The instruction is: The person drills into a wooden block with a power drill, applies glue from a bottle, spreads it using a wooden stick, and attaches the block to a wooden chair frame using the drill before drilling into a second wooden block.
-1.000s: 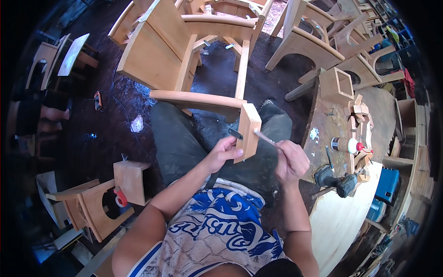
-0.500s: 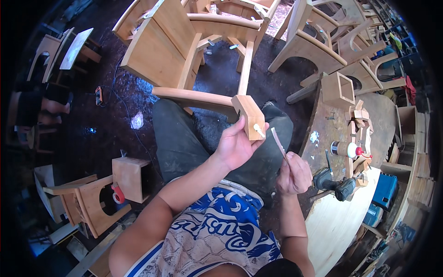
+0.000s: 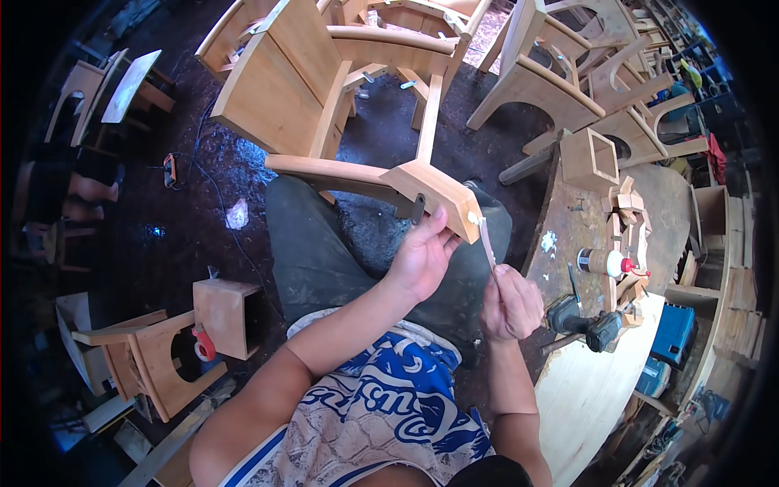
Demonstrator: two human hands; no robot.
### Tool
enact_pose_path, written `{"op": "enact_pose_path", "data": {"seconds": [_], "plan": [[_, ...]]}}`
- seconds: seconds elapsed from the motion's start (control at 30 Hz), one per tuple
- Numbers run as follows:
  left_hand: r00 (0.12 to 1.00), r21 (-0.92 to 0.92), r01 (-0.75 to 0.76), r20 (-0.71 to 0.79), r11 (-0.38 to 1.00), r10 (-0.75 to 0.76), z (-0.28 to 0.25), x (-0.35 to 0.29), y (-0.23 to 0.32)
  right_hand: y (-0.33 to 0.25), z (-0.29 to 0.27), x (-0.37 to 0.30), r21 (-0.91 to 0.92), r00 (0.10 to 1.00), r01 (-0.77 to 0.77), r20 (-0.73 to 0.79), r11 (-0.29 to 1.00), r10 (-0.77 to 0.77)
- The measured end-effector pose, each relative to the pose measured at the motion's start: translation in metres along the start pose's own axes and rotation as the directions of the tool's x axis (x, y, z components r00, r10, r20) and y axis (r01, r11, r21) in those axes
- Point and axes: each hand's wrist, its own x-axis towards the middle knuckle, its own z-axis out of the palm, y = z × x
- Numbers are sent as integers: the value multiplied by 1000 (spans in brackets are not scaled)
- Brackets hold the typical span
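Note:
My left hand (image 3: 422, 260) grips an angled wooden block (image 3: 434, 193) from below, over my lap. A dark hole shows in the block's side. Between thumb and fingers, my right hand (image 3: 513, 304) pinches a thin wooden strip (image 3: 487, 242). The strip's upper tip meets the block's right end, where a small white smear (image 3: 474, 217) shows. Just beyond the block, an unfinished wooden chair (image 3: 324, 166) lies on its side against my knees, its rounded rail across them. The block overlaps that rail's right end in view, and I cannot tell if they touch.
On the workbench (image 3: 560, 213) to my right are a white bottle with a red cap (image 3: 604, 261), a cordless drill (image 3: 586, 325), several wood offcuts (image 3: 626, 213) and a hollow wooden box (image 3: 586, 158). More chairs (image 3: 535, 77) stand ahead. A cable (image 3: 217, 187) runs along the floor at left.
My left hand has turned the block, so its right end faces the strip. The strip's tip, apart from the block before, now meets it. My right hand has shifted slightly left.

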Motion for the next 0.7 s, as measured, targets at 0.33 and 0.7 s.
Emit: {"op": "enact_pose_path", "data": {"seconds": [0.33, 0.7], "plan": [[1000, -38, 29, 11, 999, -28, -11, 1, 1, -9, 9, 5, 95, 1000, 23, -15, 995, -21], [991, -56, 118, 65, 991, -114, -15, 5, 0, -6, 4, 2, 124, 997, 50, 60, 991, -58]]}}
